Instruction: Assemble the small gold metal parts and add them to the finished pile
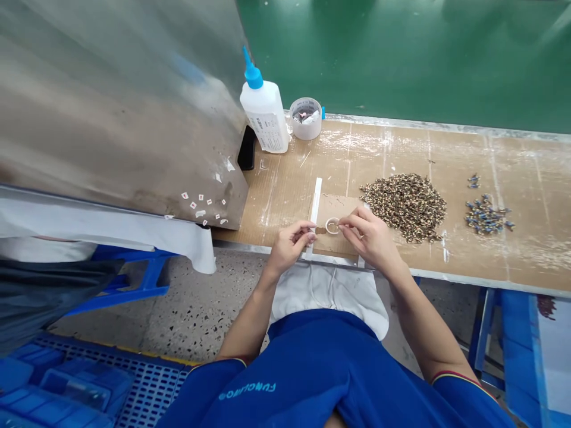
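Observation:
My left hand (292,242) is closed in a pinch over the front edge of the cardboard-covered bench, beside a white strip (316,199). What its fingertips hold is too small to make out. To its right, my right hand (368,236) is also pinched, with its fingertips at the edge of a small white ring (327,228). Whether the fingers grip the ring or a tiny part over it cannot be told. Beyond my right hand lies a heap of small brass-coloured metal parts (408,205). Farther right is a smaller group of blue-and-metal parts (485,215).
A white bottle with a blue nozzle (265,119) stands at the back left, next to a round tub (306,128) with scraps inside. A metal panel (134,119) bounds the left side. Behind the bench (468,160) runs a green surface (401,59). Blue crates (80,380) sit at lower left.

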`<state>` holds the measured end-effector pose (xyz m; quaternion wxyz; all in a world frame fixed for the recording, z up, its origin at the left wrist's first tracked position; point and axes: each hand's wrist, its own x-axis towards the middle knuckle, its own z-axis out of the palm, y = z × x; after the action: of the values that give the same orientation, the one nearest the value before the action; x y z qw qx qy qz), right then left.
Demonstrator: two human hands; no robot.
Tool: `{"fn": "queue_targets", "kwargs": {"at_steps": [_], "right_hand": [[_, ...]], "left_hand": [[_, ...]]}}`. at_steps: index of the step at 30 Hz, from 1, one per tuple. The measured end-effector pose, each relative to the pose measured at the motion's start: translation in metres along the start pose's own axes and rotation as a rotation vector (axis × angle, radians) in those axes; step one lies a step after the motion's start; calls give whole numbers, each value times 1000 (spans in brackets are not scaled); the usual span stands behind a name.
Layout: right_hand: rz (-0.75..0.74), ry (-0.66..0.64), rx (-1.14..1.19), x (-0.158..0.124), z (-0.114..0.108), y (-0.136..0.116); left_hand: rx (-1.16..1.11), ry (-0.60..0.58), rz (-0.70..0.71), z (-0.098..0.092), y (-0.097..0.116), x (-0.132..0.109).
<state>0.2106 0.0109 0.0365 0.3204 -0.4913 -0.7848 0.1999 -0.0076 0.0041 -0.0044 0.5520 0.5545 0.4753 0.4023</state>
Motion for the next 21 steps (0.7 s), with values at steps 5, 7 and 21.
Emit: {"fn": "queue_targets", "kwargs": {"at_steps": [5, 7, 21], "right_hand": [[14, 20, 138, 3, 12, -1], [28, 54, 140, 4, 15, 2], [8, 27, 189, 8, 16, -1]], "left_hand": [[62, 4, 20, 4, 1, 0], [80, 9, 25, 5, 2, 0], [180, -70, 84, 4, 11, 0]]}}
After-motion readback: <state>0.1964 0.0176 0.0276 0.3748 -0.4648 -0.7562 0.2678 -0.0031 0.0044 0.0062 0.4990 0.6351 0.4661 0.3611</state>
